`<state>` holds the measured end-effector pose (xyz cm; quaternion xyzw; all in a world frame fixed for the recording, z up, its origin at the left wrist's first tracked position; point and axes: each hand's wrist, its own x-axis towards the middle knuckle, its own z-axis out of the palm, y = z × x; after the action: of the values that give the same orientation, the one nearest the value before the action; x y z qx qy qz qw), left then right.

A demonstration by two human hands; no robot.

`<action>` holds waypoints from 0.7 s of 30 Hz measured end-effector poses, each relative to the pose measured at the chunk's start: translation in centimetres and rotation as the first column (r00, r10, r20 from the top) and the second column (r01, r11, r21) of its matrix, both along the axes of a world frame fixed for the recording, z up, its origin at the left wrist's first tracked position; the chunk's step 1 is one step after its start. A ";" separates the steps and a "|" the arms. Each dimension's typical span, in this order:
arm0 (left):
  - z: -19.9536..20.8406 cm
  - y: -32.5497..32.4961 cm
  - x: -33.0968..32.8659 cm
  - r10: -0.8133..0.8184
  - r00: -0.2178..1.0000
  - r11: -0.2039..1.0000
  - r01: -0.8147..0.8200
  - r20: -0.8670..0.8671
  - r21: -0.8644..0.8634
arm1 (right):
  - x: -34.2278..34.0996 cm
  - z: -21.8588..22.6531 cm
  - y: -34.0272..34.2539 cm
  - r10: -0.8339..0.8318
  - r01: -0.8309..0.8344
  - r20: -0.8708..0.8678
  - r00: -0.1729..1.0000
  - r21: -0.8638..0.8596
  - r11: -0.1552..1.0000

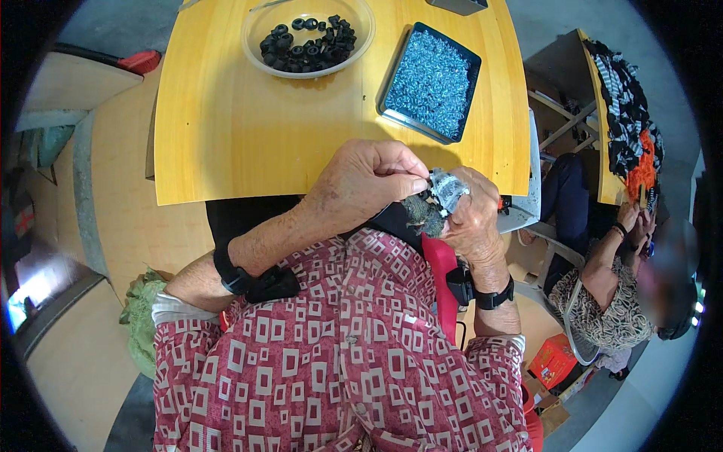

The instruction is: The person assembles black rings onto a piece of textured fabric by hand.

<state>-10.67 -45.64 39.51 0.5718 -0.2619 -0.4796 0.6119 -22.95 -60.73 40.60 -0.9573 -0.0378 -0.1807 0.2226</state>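
Note:
Over my lap, just off the near edge of the table, my right hand [474, 211] is closed around a small grey-and-white fabric bundle [449, 188] with dark, rough, rounded lumps below it. My left hand [365, 181] comes in from the left with thumb and forefinger pinched together at the bundle's left edge. Whatever lies between those fingertips is too small to make out. Beyond both hands stand a dark tray [461, 137] filled with small clear bluish pieces and a translucent bowl [254, 51] holding black ring-like parts.
The yellow wooden table [226, 143] spreads ahead of me. At right, a seated person's hands [639, 224] work at another table with black, white and orange material [633, 113]. A red box [555, 361] is on the floor. A green bag [141, 320] lies at my left.

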 end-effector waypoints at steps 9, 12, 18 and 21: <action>0.5 -0.1 0.4 -0.019 0.956 0.998 0.002 -0.292 -0.059 | 0.4 -0.4 -0.4 0.014 -0.025 0.097 0.995 0.115 0.993; 0.1 -0.2 0.7 -0.031 0.966 0.995 0.006 -0.258 -0.096 | 0.5 0.0 -0.3 0.022 -0.025 0.079 0.997 0.039 0.999; 0.5 -0.3 0.7 -0.018 0.992 0.999 0.014 -0.121 -0.041 | 0.5 0.5 -0.6 0.050 -0.045 0.067 0.997 -0.068 0.997; 0.6 -0.5 0.6 0.041 0.974 0.997 -0.056 -0.223 -0.060 | 0.4 0.4 -0.3 0.006 -0.006 0.017 1.000 -0.042 0.999</action>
<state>-10.09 -46.12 40.16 0.5006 -0.1937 -0.5165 0.6672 -22.51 -61.03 41.03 -0.9600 -0.0463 -0.1875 0.2028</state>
